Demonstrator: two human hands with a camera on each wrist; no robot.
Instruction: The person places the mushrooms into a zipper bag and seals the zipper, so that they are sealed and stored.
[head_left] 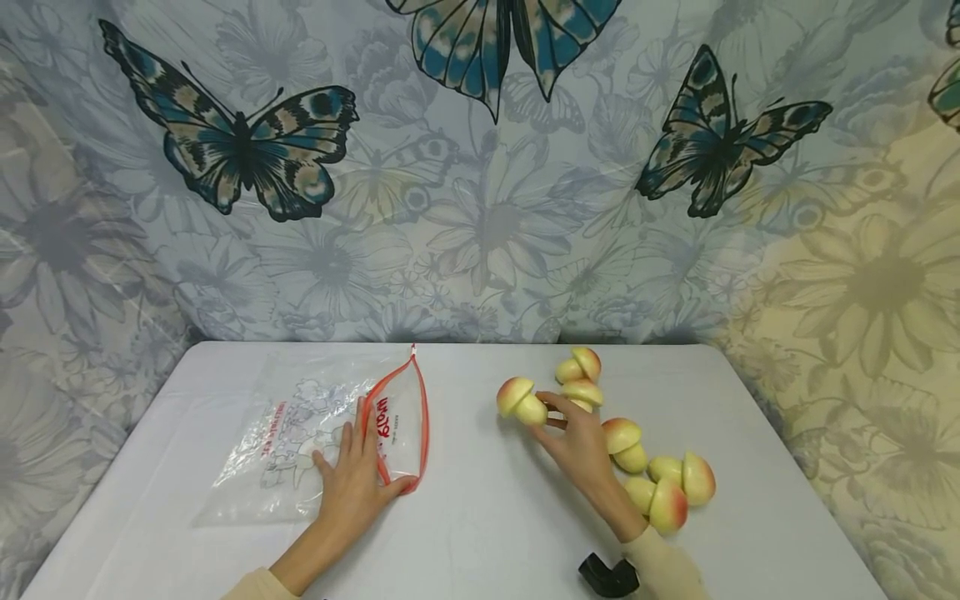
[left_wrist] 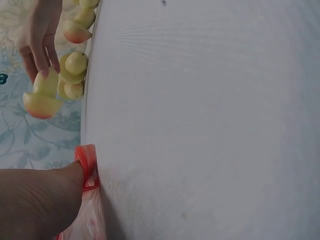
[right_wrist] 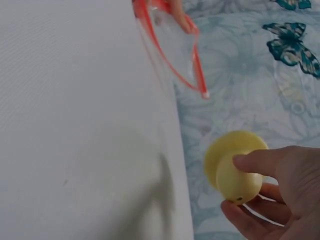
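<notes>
My left hand [head_left: 352, 483] lies spread over the mouth of a clear zip bag [head_left: 300, 450] with a red rim. Its fingers reach along the upper rim, and the thumb [left_wrist: 65, 182] presses the rim at the near corner. The bag's mouth gapes toward the right. My right hand [head_left: 581, 454] pinches a yellow mushroom [head_left: 517, 400] with a reddish cap by its stem, thumb [right_wrist: 255, 161] on one side and fingers on the other. That mushroom is held above the table, between the bag and the other mushrooms.
Several more yellow-and-red mushrooms [head_left: 622, 442] lie on the right of the white table [head_left: 480, 533], some close beside my right forearm. A black angled piece [head_left: 607, 577] is by the right sleeve. Behind the table's back edge hangs a butterfly-patterned cloth [head_left: 495, 250].
</notes>
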